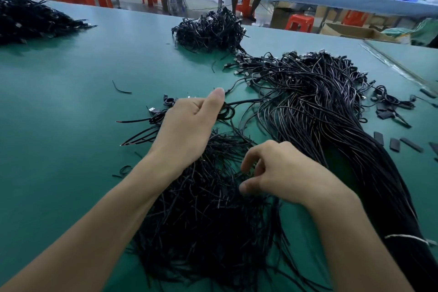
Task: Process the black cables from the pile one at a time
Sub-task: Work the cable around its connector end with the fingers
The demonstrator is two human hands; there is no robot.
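Observation:
My left hand (pixel 189 123) grips a small coil of black cable (pixel 226 112) at the middle of the green table (pixel 66 106); one strand runs from the coil to the right into the big bundle of long black cables (pixel 331 106). My right hand (pixel 277 173) hovers low over a heap of short black cable ends (pixel 203 208), thumb and fingers curled close together at a strand; whether they pinch it is hard to tell. A few loose cables with plugs and bare red tips (pixel 142 121) lie left of my left hand.
A round pile of coiled cables (pixel 211 29) sits at the far middle, another dark pile (pixel 28 19) at the far left. Small black sleeve pieces (pixel 393 143) lie at the right. Red stools (pixel 299 22) and a blue bench stand beyond the table's far edge.

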